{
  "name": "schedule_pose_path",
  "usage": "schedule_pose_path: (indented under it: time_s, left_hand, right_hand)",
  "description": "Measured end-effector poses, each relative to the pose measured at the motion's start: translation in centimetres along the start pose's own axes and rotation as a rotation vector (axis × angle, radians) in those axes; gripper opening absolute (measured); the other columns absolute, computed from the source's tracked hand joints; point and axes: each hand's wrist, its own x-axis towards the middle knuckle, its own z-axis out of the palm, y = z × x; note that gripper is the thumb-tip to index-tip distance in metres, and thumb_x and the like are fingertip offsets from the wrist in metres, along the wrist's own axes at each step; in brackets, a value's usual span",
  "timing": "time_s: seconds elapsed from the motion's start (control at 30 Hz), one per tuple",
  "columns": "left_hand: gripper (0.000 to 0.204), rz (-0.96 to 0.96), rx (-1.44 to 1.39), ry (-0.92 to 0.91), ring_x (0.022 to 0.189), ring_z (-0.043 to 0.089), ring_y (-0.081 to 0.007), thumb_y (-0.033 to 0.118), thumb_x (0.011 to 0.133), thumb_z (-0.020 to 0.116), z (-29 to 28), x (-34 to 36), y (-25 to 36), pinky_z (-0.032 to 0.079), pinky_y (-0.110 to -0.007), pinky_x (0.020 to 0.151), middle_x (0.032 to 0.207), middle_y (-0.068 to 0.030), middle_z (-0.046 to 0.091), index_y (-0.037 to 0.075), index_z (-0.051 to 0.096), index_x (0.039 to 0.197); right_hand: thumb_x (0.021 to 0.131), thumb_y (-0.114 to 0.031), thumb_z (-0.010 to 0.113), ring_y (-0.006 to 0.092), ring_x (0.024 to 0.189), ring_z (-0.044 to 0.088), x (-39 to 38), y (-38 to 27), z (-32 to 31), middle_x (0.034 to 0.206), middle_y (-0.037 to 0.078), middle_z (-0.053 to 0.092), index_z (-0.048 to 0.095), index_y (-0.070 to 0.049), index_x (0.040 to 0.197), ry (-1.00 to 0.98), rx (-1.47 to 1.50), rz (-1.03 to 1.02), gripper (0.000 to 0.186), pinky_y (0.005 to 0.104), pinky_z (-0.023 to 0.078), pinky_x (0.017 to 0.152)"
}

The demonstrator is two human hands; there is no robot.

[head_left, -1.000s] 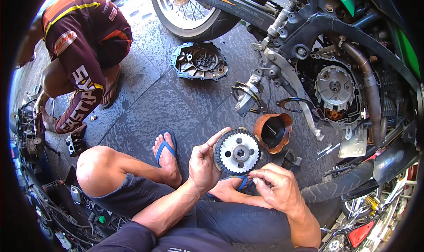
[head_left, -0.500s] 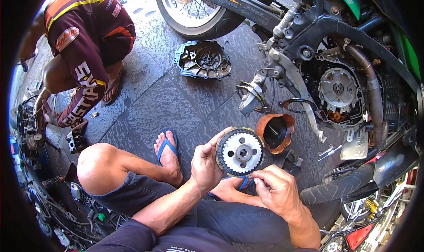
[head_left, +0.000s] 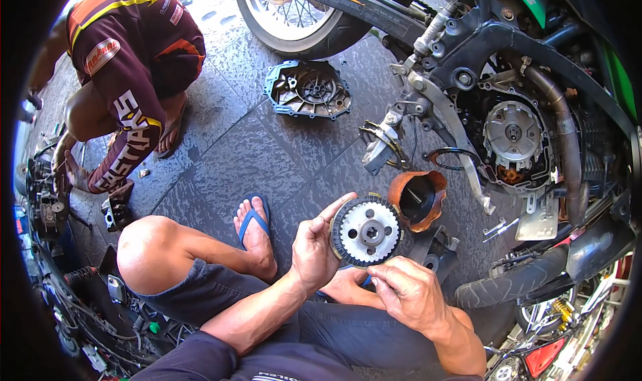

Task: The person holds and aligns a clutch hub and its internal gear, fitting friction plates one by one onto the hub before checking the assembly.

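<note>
My left hand point(head_left: 314, 250) grips a round clutch pack point(head_left: 358, 242) by its left side, thumb near the rim. The pack has a pale toothed metal disc, several round holes, a splined centre and dark friction plates around the edge. Curled fingers of my right hand point(head_left: 413, 293) press together at the pack's lower rim; part of their contact is hidden. Just beyond the pack stands a cut, orange-brown container point(head_left: 436, 192) with a dark inside. To the right, a silver clutch basket point(head_left: 503, 140) sits in the motorcycle's uncovered engine.
An engine side cover point(head_left: 286, 107) lies inside-up on the tiled floor point(head_left: 247, 150). A metal foot-peg bracket point(head_left: 461, 130) hangs beside the engine. A rear wheel point(head_left: 307, 43) stands at the top. Another person point(head_left: 130, 80) crouches at left by engine parts. A tyre point(head_left: 515, 281) is at lower right.
The clutch pack has shifted slightly right and tilted a little. My right hand's fingertips have moved left along its lower rim.
</note>
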Motion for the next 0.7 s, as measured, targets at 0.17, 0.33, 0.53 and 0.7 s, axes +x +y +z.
schedule_pose_path:
  time_s: [0.17,0.33,0.53,0.7]
  left_hand:
    - [0.070,-0.008,0.001,-0.004,0.144,0.049,-0.0312,0.032,0.100,0.031,0.1,-0.1,0.0,0.033,-0.044,0.124,0.155,-0.0220,0.050,-0.008,0.032,0.158]
    - [0.071,-0.015,0.008,0.006,0.144,0.049,-0.0322,0.033,0.100,0.031,0.1,-0.1,0.1,0.033,-0.046,0.124,0.155,-0.0221,0.049,-0.007,0.032,0.158]
    - [0.071,0.012,0.015,0.028,0.143,0.049,-0.0348,0.034,0.100,0.030,0.5,-0.2,0.5,0.035,-0.049,0.123,0.154,-0.0227,0.051,-0.007,0.033,0.158]
    - [0.071,0.036,0.055,0.007,0.141,0.052,-0.0353,0.034,0.099,0.031,0.7,0.0,0.6,0.038,-0.050,0.121,0.152,-0.0226,0.053,-0.008,0.034,0.157]
  right_hand:
    - [0.086,0.002,0.073,0.0330,0.079,0.072,0.0,-0.1,0.2,0.089,0.016,0.072,0.072,0.004,0.102,-0.006,0.022,-0.002,0.016,0.0400,0.058,0.070]
    - [0.084,0.000,0.074,0.0338,0.082,0.072,0.0,-0.2,-0.4,0.091,0.016,0.072,0.074,0.002,0.101,-0.004,0.016,0.077,0.017,0.0402,0.059,0.073]
    - [0.085,-0.010,0.078,0.0343,0.082,0.074,0.0,-0.2,-2.0,0.096,0.015,0.071,0.071,-0.001,0.103,0.037,-0.090,0.394,0.022,0.0412,0.060,0.071]
    - [0.085,-0.024,0.083,0.0356,0.080,0.073,-0.9,1.1,-0.5,0.094,0.015,0.068,0.069,-0.001,0.103,0.061,-0.208,0.281,0.033,0.0446,0.059,0.068]
